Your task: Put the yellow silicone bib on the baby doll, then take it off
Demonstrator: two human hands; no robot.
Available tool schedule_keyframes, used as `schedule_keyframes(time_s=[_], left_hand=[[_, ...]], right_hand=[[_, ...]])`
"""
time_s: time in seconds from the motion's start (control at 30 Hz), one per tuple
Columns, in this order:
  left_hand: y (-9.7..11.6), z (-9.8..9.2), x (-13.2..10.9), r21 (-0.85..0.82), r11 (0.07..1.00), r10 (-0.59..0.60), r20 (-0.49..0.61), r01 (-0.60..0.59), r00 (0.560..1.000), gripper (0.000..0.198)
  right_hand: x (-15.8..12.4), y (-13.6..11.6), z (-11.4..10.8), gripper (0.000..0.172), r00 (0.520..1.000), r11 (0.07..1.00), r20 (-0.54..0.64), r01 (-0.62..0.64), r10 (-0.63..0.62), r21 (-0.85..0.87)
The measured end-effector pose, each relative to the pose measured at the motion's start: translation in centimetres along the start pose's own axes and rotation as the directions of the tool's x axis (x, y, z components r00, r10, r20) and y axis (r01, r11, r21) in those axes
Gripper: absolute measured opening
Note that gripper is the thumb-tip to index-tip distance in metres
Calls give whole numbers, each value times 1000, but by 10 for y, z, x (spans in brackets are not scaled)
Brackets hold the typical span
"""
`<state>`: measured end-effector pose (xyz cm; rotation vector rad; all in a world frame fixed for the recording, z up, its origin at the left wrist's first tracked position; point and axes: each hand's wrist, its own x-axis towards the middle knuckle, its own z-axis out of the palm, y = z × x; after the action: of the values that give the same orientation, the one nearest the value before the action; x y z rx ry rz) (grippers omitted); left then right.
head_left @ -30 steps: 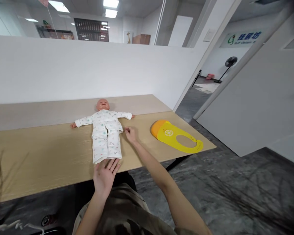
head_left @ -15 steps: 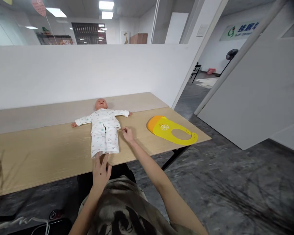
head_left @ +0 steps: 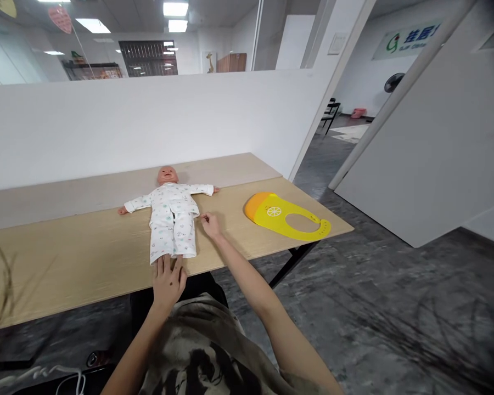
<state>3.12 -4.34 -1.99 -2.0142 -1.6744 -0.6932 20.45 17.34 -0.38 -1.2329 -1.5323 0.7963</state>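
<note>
A baby doll (head_left: 170, 214) in white printed pyjamas lies on its back on the wooden table (head_left: 86, 258), arms spread, head away from me. My left hand (head_left: 168, 280) rests flat at the near table edge, fingertips touching the trouser hems by the doll's feet. My right hand (head_left: 209, 224) sits on the table just right of the doll's hip, fingers curled, pinching or touching the edge of the shirt. A yellow silicone bib (head_left: 286, 218) with an orange pocket lies further right on the table.
A white partition wall (head_left: 148, 120) runs behind the table. The table's right end (head_left: 346, 227) gives onto a grey floor and an open doorway. White cables (head_left: 66, 378) lie below the table at my left.
My left hand's spread fingers have drawn together and moved up to the doll's trouser hems. My right hand stays beside the doll's hip. The view has shifted slightly.
</note>
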Motion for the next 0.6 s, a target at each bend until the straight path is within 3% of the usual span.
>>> schedule_keyframes(time_s=[0.37,0.6], left_hand=[[-2,-6,13,58,997,34,114,-41,993,38],[-1,-12,12,78,996,-49,149,38,988,46]], right_hand=[[-1,0,1,19,1000,1000,21,6,-6,-26],[-3,0,-1,18,999,1000,41,25,-25,-7]])
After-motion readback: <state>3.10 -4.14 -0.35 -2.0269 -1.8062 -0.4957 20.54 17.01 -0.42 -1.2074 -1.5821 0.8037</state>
